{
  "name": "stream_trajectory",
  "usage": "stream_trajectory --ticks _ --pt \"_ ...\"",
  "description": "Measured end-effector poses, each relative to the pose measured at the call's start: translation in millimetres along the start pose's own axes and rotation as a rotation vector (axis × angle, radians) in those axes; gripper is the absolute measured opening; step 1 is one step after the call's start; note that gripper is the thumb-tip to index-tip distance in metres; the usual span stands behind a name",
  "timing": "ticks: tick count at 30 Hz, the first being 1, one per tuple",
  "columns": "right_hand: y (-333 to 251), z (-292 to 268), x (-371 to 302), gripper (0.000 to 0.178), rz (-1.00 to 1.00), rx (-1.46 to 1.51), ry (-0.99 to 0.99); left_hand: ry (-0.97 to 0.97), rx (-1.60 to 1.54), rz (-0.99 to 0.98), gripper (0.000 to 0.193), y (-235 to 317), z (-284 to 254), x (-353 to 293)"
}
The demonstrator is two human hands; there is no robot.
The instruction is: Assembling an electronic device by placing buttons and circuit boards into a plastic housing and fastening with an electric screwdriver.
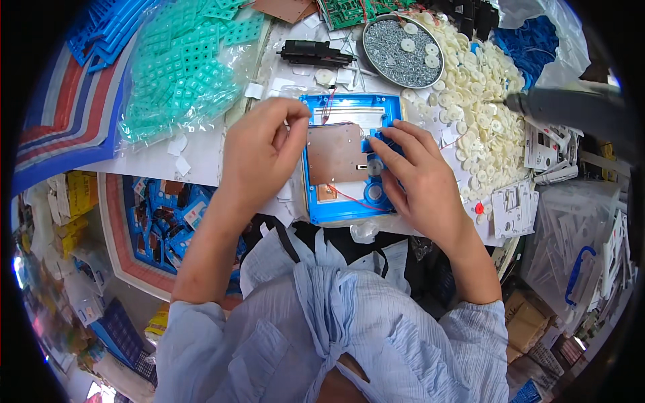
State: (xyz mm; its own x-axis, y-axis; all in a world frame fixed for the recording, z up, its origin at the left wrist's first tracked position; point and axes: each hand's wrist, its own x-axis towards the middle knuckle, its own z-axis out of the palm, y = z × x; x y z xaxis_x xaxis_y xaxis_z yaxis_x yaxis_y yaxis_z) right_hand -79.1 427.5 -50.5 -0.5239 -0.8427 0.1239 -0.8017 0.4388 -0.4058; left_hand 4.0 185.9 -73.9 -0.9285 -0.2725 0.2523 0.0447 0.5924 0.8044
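In front of me lies a blue plastic casing (316, 213), open side up, with a brown circuit board (334, 151) and thin red wires inside. My left hand (265, 148) is at the casing's upper left edge, thumb and forefinger pinched together; anything between them is too small or hidden to tell. My right hand (422, 176) lies over the casing's right side, fingers bent and apart. Its fingertips touch near a small blue part (367, 144) beside the board. A round blue ring (373, 193) sits below, near the right thumb.
A round tray of screws (376, 59), a heap of cream plastic discs (480, 101) and a black electric screwdriver (314, 52) lie beyond the casing. Left is a clear bag of green pieces (188, 74). A lined bin (138, 269) of blue assemblies stands lower left.
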Motion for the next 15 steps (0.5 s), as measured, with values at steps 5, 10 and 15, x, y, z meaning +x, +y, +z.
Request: stream_trajectory --ticks 5,10,15 --pt "-8.0 3.2 8.3 0.048 0.003 -0.098 -0.016 0.111 0.03 0.007 0.006 -0.8 1.4 1.2" --pt "-13.9 5.0 8.9 0.048 0.045 -0.111 0.0 0.056 0.323 0.166 0.013 -4.2 14.6 33.2" --pt "-16.8 9.4 3.5 0.047 0.07 -0.069 0.041 0.015 0.41 0.193 0.012 -9.5 29.5 41.7"
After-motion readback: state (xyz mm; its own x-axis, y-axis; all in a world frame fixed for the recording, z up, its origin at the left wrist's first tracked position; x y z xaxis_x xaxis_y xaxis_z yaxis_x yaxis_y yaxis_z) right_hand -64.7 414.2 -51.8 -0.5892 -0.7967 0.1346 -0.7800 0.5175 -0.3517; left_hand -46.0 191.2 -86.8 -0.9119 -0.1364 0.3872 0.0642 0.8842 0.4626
